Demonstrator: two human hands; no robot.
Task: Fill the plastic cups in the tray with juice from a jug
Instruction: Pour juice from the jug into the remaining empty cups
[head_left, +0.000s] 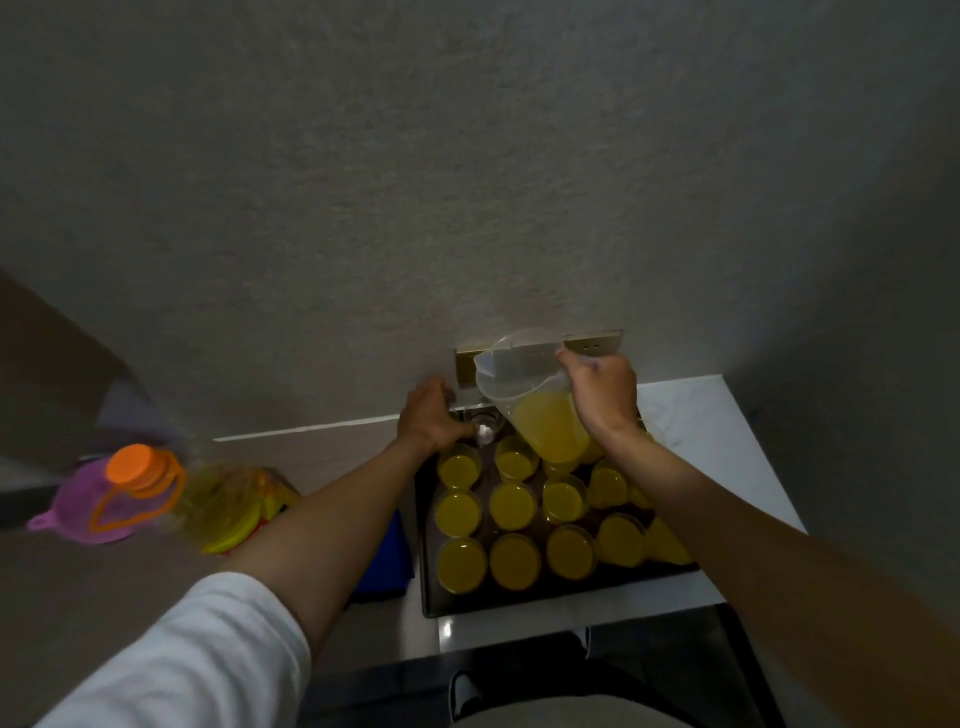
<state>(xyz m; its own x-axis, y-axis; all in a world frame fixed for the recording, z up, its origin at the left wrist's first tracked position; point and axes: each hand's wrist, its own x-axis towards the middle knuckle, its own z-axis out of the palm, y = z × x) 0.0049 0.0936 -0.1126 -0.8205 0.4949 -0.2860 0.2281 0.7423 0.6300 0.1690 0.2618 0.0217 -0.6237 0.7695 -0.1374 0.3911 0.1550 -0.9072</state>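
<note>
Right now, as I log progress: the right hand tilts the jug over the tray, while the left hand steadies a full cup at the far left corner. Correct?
Not quite. In the head view the cup the left hand steadies is clear and empty, not full. The right hand does tilt the jug over the tray.

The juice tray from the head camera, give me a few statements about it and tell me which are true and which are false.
1. The right hand holds a tilted jug with yellow juice in it. True.
2. The left hand rests on the purple funnel. False: it holds the clear empty cup at the far left corner of the tray.
3. Most cups in the tray are already filled with juice. True.
4. The bottle with the orange cap stands inside the tray. False: it lies outside, to the left.
5. The jug is full to the brim. False: juice fills only its lower part.
</note>
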